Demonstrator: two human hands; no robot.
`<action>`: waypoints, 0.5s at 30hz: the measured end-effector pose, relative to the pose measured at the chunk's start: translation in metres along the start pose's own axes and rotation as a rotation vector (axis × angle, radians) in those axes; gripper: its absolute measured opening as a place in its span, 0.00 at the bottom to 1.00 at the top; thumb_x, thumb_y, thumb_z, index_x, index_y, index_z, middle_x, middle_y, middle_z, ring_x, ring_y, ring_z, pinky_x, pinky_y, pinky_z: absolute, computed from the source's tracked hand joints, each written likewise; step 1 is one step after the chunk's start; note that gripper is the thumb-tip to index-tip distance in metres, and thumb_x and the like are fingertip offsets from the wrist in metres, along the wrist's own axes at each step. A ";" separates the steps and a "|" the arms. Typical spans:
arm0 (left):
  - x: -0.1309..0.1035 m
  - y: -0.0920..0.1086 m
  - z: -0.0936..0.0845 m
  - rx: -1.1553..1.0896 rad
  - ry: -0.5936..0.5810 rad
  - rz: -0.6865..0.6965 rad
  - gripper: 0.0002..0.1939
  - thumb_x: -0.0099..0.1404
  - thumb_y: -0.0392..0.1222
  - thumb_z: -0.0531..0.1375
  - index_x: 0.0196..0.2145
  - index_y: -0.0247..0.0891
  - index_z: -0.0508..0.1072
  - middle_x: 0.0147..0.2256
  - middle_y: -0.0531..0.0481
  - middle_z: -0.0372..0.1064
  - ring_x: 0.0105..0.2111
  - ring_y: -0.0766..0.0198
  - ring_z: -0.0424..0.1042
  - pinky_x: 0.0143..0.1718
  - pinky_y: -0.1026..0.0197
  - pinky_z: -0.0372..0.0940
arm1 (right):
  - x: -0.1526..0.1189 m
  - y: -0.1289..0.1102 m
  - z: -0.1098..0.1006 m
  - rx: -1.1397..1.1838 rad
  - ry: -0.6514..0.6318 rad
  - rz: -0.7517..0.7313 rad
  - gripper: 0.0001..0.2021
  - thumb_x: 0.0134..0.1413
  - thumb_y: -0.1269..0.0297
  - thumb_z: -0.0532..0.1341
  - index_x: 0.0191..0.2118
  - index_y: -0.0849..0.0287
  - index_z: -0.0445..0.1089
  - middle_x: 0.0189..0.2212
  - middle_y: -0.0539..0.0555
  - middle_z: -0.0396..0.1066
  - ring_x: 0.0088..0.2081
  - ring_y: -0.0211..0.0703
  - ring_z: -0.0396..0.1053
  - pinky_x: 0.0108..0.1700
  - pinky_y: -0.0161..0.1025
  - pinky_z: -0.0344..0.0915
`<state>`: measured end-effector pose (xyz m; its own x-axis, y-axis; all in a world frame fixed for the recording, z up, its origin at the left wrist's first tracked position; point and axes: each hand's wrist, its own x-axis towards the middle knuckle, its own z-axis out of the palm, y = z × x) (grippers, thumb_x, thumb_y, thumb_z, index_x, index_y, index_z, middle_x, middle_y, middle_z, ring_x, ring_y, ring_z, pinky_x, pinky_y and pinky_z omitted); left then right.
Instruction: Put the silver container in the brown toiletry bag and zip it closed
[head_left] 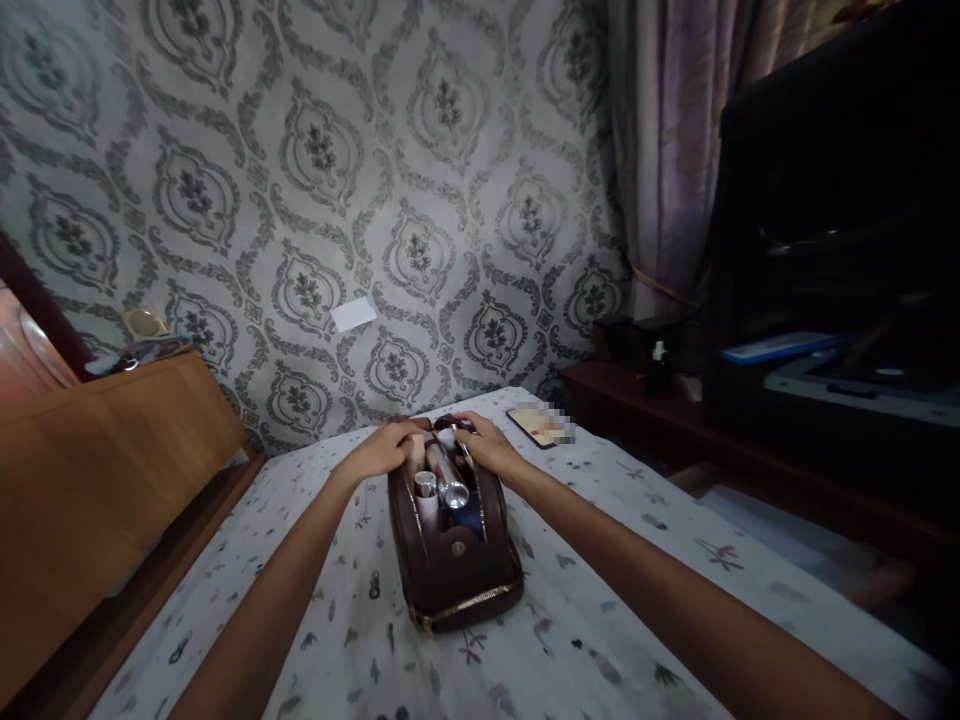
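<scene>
Pouch (456, 570) sits dead centre on the bed (645, 600), unzipped, bottles (442, 480) showing. Your left hand (384, 448) and right hand (487, 446) both pinch its far rim at twelve o'clock, probably spreading the mouth. Phone (537, 424) lies at one o'clock.

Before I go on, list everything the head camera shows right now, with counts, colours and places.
Dark brown zippered leather pouch: one, open, mid-bed.
Silver-capped tubes and bottles: several, exact count unclear, inside the pouch.
White patterned bedsheet: one, covers the bed.
Flat phone-like slab: one, dark-edged, on the sheet beyond the right hand.
Wooden headboard panel: one, brown, left.
White card: one, on the grey damask wall.
Small dark white-capped bottle: one, on the dark side table, right.
Left hand: at the pouch's far rim.
Right hand: at the far rim too.
</scene>
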<state>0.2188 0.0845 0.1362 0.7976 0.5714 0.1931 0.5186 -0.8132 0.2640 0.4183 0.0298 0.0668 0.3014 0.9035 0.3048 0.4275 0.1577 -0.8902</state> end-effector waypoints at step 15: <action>-0.004 -0.012 0.047 -0.326 0.293 -0.023 0.18 0.69 0.43 0.51 0.48 0.37 0.75 0.51 0.43 0.75 0.51 0.56 0.72 0.59 0.53 0.62 | -0.005 -0.008 -0.001 -0.189 -0.022 -0.025 0.19 0.57 0.67 0.57 0.54 0.54 0.70 0.46 0.52 0.77 0.47 0.44 0.73 0.49 0.38 0.67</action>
<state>0.2240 0.0871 0.0880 0.6418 0.6345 0.4308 0.3736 -0.7492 0.5469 0.4143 0.0239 0.0731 0.2712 0.9088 0.3170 0.5873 0.1047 -0.8025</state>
